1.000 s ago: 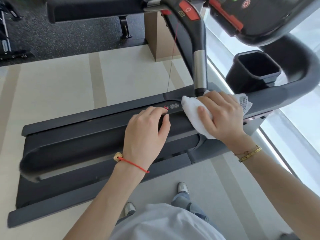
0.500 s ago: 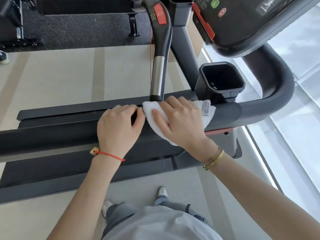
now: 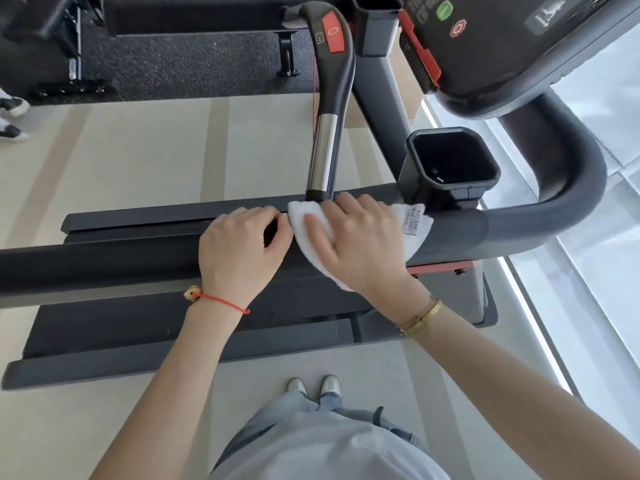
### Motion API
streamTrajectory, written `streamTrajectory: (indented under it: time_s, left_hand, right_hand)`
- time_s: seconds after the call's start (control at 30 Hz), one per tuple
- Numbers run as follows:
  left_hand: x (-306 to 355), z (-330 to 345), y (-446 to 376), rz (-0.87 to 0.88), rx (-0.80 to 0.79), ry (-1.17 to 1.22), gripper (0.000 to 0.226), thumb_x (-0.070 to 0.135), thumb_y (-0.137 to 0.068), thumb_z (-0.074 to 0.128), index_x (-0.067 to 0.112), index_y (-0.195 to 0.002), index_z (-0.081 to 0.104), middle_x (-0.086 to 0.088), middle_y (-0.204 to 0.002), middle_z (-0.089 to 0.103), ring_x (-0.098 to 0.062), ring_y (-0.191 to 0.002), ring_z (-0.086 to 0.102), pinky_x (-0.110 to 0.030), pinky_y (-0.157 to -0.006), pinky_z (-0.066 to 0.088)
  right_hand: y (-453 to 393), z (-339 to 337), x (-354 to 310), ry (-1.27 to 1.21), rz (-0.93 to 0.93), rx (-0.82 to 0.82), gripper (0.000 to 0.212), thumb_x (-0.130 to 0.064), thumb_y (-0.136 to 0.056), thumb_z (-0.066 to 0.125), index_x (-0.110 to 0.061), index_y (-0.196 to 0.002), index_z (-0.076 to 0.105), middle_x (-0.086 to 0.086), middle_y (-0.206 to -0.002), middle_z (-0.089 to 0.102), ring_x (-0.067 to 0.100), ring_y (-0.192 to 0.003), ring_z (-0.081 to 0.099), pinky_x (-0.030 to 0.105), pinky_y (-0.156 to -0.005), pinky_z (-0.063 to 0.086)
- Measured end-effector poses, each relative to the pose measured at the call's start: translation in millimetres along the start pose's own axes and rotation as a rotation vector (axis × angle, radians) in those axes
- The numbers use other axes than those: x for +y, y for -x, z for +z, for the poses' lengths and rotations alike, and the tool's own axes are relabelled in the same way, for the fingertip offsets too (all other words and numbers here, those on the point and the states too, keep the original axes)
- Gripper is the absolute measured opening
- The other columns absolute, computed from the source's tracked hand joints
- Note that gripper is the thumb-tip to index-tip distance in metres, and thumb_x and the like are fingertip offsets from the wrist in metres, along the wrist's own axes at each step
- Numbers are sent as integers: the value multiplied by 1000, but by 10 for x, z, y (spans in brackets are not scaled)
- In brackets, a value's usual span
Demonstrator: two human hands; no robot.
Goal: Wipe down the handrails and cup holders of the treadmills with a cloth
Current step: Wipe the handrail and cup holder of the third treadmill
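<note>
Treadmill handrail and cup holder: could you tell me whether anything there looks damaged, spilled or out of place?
Nothing stands out. The right hand presses the white cloth on the handrail; the cup holder looks upright and undamaged.

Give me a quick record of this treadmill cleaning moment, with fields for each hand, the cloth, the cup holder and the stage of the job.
left hand: fingers curled over the near handrail, beside the cloth
right hand: presses the cloth onto the handrail
cloth: white, draped over the rail, label showing
cup holder: black, just beyond the cloth, nothing seen inside
stage: handrail being wiped; cloth not in the cup holder
</note>
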State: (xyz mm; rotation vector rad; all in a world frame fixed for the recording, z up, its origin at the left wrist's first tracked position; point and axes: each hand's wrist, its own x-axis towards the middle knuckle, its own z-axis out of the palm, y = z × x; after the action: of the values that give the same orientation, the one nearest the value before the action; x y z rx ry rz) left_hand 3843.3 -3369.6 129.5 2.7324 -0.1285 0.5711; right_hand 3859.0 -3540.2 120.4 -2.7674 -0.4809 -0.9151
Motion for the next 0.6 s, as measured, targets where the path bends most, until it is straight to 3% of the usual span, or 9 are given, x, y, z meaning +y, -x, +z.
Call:
streamTrajectory:
  time_s: [0.13, 0.23, 0.37, 0.47, 0.6]
  left_hand:
    - [-12, -7, 6, 6, -13, 16, 33, 33, -96, 47, 18, -73, 67, 4, -56, 54, -19, -55, 49, -26, -55, 28]
    - [-8, -22, 6, 4, -32, 39, 34, 34, -96, 44, 21, -77, 69, 6, -59, 57, -17, -58, 51, -26, -56, 31]
    - [-18, -6, 4, 26, -29, 39, 34, 32, -96, 43, 19, -75, 67, 4, -59, 57, -18, -57, 49, -28, -57, 31]
    - [-36, 12, 12, 48, -23, 29, 32, 28, -96, 44, 15, -73, 63, 2, -57, 54, -20, -56, 46, -30, -56, 31]
    - [-24, 2, 18, 76, -48, 71, 31, 25, -98, 43, 14, -80, 66, 1, -63, 59, -21, -60, 51, -31, -60, 38]
  right_hand:
    - [74, -99, 283, -1, -65, -33, 48, -43, -100, 37, -13, -72, 60, 2, -67, 52, 23, -60, 46, 35, -56, 36]
    - [94, -192, 489, 49, 72, -12, 47, -39, -99, 40, -13, -63, 56, 2, -62, 50, 25, -58, 47, 34, -55, 33]
    - [17, -45, 125, 81, 180, 65, 42, -30, -95, 44, -16, -55, 42, -1, -57, 38, 24, -54, 41, 33, -56, 25]
    - [50, 9, -25, -1, 102, 71, 43, -34, -98, 40, -14, -64, 56, 1, -64, 52, 23, -60, 44, 34, -59, 31]
    - [189, -84, 175, -26, -41, 56, 40, -38, -100, 41, -11, -93, 70, 3, -84, 64, 25, -72, 53, 37, -69, 42]
